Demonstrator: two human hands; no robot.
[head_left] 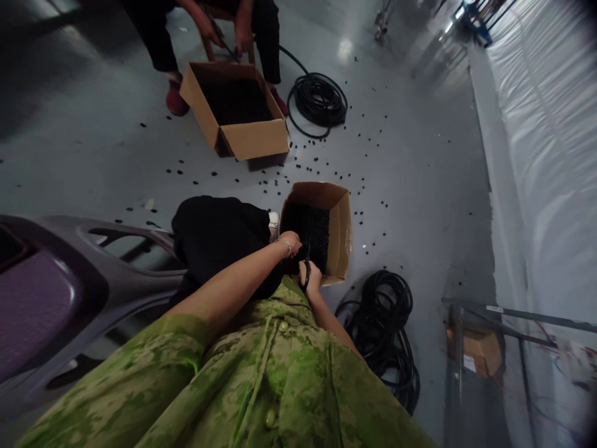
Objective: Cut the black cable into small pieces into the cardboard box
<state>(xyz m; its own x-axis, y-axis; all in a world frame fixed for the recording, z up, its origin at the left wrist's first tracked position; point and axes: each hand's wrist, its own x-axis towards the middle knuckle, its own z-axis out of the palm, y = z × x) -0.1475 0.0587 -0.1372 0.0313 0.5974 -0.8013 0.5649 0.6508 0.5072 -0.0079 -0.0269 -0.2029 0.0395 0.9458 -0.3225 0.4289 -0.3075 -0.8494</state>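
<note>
My right hand [312, 277] is closed around black-handled scissors [306, 271], whose dark blades point away from me over a cardboard box [340, 239]. Just left of the blades, my left hand [291, 242], with a bracelet at its wrist, has its fingers pressed together over the same box. Whatever they pinch is too dark and small to make out. Many small black pieces [318, 227] fill the bottom of this box. On the floor to my right lies a loose coil of black hose [385, 317].
Across from me a seated person's hands [242, 34] work with a tool above a second cardboard box [254, 138] of black pieces. Another black hose coil [321, 99] lies beside it. Black bits are scattered over the floor. A purple-grey chair [88, 286] stands at left, a metal frame [459, 348] at right.
</note>
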